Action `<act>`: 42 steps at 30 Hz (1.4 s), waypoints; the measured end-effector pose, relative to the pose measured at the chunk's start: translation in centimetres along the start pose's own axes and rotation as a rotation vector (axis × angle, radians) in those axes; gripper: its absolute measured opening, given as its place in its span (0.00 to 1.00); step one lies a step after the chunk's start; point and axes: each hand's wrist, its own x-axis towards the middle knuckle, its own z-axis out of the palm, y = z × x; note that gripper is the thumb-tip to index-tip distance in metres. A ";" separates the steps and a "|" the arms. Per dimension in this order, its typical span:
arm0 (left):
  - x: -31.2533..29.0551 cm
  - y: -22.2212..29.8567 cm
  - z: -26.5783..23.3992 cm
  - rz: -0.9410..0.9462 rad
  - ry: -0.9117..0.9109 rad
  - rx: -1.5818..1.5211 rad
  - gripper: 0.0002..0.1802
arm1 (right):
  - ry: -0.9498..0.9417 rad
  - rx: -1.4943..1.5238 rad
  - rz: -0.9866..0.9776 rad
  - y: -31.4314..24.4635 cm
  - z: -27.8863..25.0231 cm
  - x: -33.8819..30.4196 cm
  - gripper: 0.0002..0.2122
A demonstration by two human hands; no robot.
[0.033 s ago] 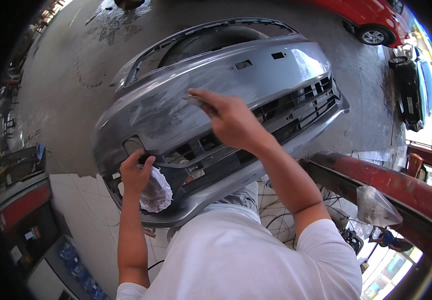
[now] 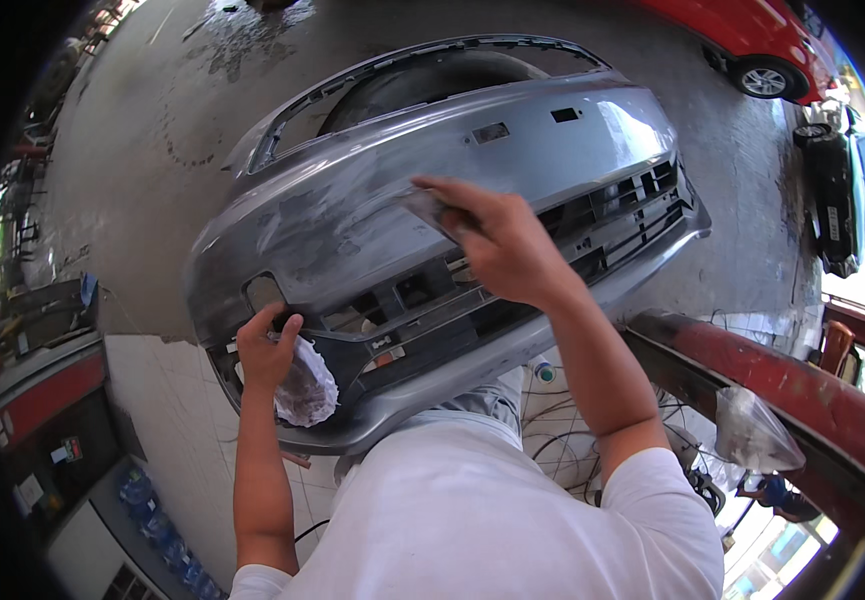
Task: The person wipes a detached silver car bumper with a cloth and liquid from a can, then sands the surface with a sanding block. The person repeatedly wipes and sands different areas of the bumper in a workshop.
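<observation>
R grip [image 2: 514,245] is pinching what I take for a flat grey blade [image 2: 427,208], thumb and fingers closed on its top edge; motion blur hides the exact shape. Vs. the prev. frame it has slid a bit to the right across the bumper [image 2: 372,215]. My read: that's a stroke along the bumper's face, so the blade is now nearer the glossy end and the surface work is mid-pass.

L grip [image 2: 268,345] has hardly moved, approx. at the bumper's left end by the small opening; thumb and fingers are curled, but I can't tell if they pinch anything. Just beside the palm is a whitish ragged-edged bundle [image 2: 307,385], held or resting, unclear.

Bumper lies crosswise in front of the wearer, face up. Left of the blade there's a dull, streaky patch [image 2: 297,225], pale in spots; the right side is shinier. Grille [image 2: 607,220] runs along the near side.

Room: grey concrete floor [image 2: 142,150], wet-looking stain up top, red car [image 2: 732,40] upper R, dark car [image 2: 834,200] below it, red beam [image 2: 782,370] at R, blue bottles [image 2: 157,520] lower L.
</observation>
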 end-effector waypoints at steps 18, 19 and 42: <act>0.3 3.6 3.9 -0.158 0.381 0.639 0.21 | 0.303 0.790 0.447 27.7 -27.0 -4.6 0.31; 0.3 4.0 3.8 -0.174 0.371 0.662 0.21 | 0.290 0.807 0.444 28.0 -27.1 -4.4 0.32; -0.6 5.8 4.2 -0.358 0.500 0.627 0.14 | 0.101 1.040 0.297 31.7 -28.1 -6.6 0.31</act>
